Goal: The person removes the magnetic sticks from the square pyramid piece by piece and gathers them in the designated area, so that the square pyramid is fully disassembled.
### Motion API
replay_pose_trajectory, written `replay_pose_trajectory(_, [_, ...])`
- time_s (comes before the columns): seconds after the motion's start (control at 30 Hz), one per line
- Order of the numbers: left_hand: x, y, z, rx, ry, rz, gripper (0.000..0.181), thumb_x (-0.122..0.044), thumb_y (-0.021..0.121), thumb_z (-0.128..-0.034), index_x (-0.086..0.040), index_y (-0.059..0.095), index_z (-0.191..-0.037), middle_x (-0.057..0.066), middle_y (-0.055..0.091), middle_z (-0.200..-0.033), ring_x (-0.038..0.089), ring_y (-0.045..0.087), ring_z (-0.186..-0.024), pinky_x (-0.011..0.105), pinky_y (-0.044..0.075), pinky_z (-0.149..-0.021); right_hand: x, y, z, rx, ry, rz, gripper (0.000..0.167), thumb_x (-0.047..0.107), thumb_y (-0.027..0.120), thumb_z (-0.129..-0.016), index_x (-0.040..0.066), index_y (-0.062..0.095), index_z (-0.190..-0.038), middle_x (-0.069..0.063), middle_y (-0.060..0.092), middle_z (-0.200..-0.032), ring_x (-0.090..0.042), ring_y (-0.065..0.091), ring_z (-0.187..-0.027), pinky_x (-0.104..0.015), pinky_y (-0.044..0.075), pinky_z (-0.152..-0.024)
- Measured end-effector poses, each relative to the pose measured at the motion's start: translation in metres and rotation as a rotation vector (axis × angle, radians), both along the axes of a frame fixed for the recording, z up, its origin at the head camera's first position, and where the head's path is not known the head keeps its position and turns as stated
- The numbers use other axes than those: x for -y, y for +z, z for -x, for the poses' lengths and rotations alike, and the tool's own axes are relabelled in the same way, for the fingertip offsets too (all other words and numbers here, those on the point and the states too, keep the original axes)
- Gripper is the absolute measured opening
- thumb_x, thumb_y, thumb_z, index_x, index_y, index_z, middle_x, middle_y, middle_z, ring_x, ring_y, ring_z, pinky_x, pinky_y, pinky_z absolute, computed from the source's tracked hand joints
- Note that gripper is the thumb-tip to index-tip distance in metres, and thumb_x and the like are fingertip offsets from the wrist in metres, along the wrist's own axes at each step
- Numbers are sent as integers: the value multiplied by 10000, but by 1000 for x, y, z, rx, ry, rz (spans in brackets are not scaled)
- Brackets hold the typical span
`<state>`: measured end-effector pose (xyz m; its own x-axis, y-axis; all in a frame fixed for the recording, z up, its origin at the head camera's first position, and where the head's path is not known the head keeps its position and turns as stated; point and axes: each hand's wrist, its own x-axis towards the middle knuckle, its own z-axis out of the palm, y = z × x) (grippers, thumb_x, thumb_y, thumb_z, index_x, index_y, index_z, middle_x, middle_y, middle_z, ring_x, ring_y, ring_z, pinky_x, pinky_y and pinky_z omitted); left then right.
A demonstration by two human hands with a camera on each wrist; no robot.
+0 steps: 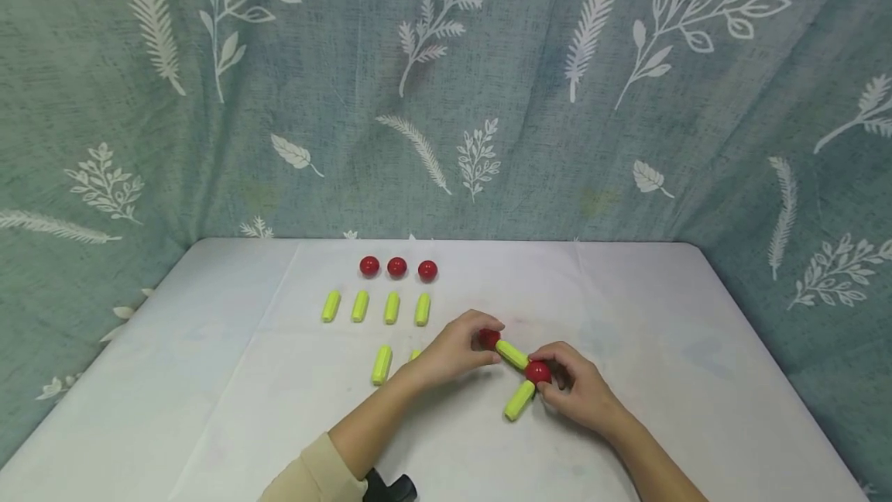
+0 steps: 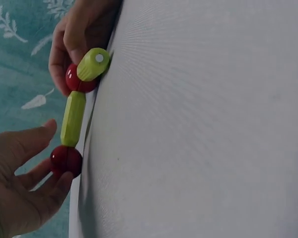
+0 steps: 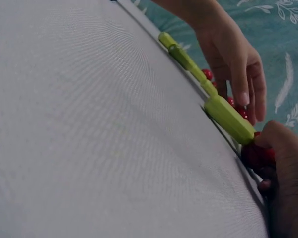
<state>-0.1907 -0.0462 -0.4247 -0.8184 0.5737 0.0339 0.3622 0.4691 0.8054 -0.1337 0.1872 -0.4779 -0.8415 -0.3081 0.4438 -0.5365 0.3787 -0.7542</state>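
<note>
Two yellow-green rods and two red balls form a bent chain. My right hand (image 1: 581, 393) pinches the corner ball (image 1: 537, 372) between thumb and fingers. One rod (image 1: 519, 400) reaches from that ball toward the near side. The other rod (image 1: 512, 355) runs to the far ball (image 1: 490, 339). Around the far ball is my left hand (image 1: 453, 347). In the left wrist view its fingers lie against this end ball (image 2: 67, 161), and one digit stands apart from it. A pale dot marks the near rod's end (image 2: 94, 59).
Three red balls (image 1: 397, 268) lie in a row at the back of the white table (image 1: 230, 378). Several yellow-green rods (image 1: 392, 307) line up before them. Closer are a rod (image 1: 381, 365) and another partly hidden by my left hand. A black object (image 1: 390, 488) lies by the left sleeve.
</note>
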Motion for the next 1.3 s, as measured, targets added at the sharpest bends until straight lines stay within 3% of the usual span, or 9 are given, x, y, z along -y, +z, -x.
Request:
replay_pose_trajectory(0.27, [-5,-8,2,-58,55,67,307,-177,731,-827,-115,682,-1124,29,551,-1096,165,478,-1006,259,444,-813,-1,0,1,-6,-122,-17,365,-76,683,-766,55,626,-1101,-5,609,-1056,-58,535,-824,-205,488,-663])
replay_pose_trajectory(0.47, [-11,-14,-1,-58,36,70,218,-177,725,-821,-122,714,-1032,1,598,-976,116,516,-876,219,440,-738,1,5,0,45,-187,-22,327,-23,692,-814,49,618,-1125,-80,622,-1071,-57,514,-811,-194,485,-661])
replay_pose_trajectory(0.83, [-15,-18,-4,-107,52,108,183,-171,711,-832,-115,726,-1006,-21,538,-928,90,501,-832,196,441,-718,11,38,-13,106,-198,-3,245,-76,676,-801,-46,623,-1039,-148,619,-995,-52,511,-782,-216,496,-665])
replay_pose_trajectory(1.07, [-8,-11,-1,-147,31,177,186,-183,696,-853,-150,728,-1033,-55,537,-952,99,498,-881,215,444,-751,12,38,-12,81,-185,-3,240,-70,685,-796,-42,632,-1029,-140,628,-995,-79,529,-789,-230,506,-669])
replay_pose_trajectory(1.3, [8,5,6,-66,99,25,347,-172,715,-843,-73,653,-1170,17,629,-1063,137,560,-873,215,502,-706,7,20,-7,79,-217,-19,262,-68,695,-786,-9,641,-1035,-102,632,-1007,-117,541,-803,-237,508,-675])
